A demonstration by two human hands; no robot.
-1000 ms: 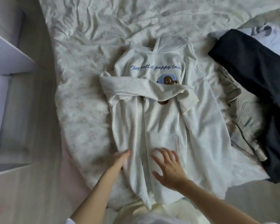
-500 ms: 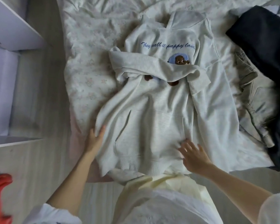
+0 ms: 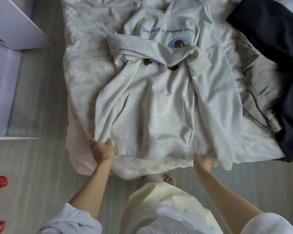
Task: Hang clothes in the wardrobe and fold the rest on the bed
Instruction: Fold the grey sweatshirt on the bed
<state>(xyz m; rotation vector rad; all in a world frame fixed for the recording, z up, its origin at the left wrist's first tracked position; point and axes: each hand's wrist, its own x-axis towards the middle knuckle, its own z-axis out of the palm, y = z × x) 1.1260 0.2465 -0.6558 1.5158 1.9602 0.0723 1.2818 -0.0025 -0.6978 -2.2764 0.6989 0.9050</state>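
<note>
On the bed [image 3: 85, 68], spread flat over the floral sheet, lies the pale grey hoodie [image 3: 159, 105], front up, hood away from me. Blue cursive stitching runs across the chest; I can make out "They call it" and then what looks like "puppy love", the last letters too blurred to be sure. Under it sits a brown puppy patch on a blue disc, half covered by the sleeve [image 3: 152, 49] folded across the chest. My left hand [image 3: 101, 149] grips the hem's left corner, thumb on top, fingers tucked under. My right hand [image 3: 202, 162] holds the hem's right corner, fingers curled beneath the fabric. To the right lie khaki trousers [image 3: 260, 92] and a dark navy garment [image 3: 274, 39].
</note>
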